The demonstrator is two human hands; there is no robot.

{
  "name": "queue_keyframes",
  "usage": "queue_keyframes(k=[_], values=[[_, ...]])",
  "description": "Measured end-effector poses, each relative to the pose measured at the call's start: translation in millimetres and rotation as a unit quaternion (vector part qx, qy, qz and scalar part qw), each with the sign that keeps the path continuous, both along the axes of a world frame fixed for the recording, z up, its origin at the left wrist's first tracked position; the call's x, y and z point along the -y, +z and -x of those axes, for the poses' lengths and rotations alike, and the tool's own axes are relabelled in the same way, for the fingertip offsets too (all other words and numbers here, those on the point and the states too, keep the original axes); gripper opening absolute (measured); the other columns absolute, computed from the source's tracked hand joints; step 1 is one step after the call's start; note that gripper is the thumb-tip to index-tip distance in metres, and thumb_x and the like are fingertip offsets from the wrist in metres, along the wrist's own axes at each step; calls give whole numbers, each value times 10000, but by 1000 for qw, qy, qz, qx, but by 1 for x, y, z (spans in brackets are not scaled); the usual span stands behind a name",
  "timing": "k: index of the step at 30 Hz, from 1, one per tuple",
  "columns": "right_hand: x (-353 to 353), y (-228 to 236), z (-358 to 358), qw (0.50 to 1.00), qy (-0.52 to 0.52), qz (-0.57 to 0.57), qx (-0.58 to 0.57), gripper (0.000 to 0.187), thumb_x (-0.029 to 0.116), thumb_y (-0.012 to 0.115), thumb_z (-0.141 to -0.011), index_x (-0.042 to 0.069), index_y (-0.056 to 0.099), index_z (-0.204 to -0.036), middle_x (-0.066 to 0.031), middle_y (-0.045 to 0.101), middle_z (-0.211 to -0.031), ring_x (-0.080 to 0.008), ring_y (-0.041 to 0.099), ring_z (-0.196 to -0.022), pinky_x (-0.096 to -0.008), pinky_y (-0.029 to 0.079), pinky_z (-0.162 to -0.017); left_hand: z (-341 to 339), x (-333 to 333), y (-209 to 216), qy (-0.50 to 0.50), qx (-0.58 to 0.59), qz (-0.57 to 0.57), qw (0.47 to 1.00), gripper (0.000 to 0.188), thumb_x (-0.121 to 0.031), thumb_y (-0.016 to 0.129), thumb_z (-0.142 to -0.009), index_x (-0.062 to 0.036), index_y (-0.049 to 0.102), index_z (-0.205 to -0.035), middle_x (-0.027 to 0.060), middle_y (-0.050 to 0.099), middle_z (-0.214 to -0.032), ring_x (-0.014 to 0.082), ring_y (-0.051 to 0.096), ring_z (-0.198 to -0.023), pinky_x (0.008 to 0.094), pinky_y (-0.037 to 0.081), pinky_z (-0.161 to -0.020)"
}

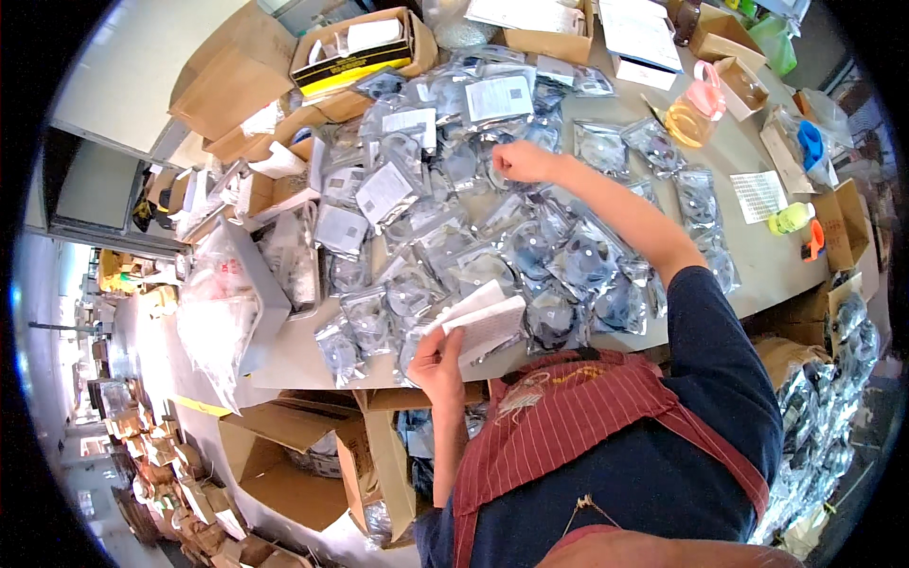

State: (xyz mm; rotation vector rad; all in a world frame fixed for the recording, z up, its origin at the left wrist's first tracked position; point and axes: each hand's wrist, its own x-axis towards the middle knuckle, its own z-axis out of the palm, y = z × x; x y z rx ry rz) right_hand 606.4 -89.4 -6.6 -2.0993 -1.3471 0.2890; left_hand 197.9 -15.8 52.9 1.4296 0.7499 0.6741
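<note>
Near the table's front edge my left hand point(441, 367) is closed on a small stack of folded printed leaflets point(494, 324), pinched between thumb and fingers. My right arm stretches to the far part of the pile, where my right hand point(523, 163) is closed over the clear plastic bags point(581, 257). Whatever its fingers grip is hidden. The bags cover much of the table, and most hold dark, rounded parts. A white printed leaflet point(499, 98) lies on the bags just beyond my right hand, and another leaflet point(387, 193) rests left of it.
A grey bin point(260, 289) with clear plastic bags stands at the left. Along the back are a black and yellow box point(352, 57) and cardboard boxes. A pink-lidded jug point(694, 115) and a yellow-green bottle point(791, 219) stand right. An open carton point(284, 464) sits below the table edge.
</note>
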Motion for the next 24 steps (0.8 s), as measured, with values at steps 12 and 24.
queue_keyframes(k=[12,24], values=[[-16,6,-6,944,-41,240,222,299,187,657,-815,21,605,-1059,-157,700,-878,-325,696,-849,-456,539,-650,15,12,19,25,1,23,999,177,-11,724,-834,53,707,-998,-15,653,-842,62,541,-757,206,416,-696],[48,18,23,942,-19,280,184,228,195,649,-743,35,694,-899,-174,703,-870,-359,689,-846,-482,551,-706,-1,20,15,-31,1,-19,999,188,18,736,-821,41,717,-1007,16,674,-889,75,576,-783,224,460,-712]])
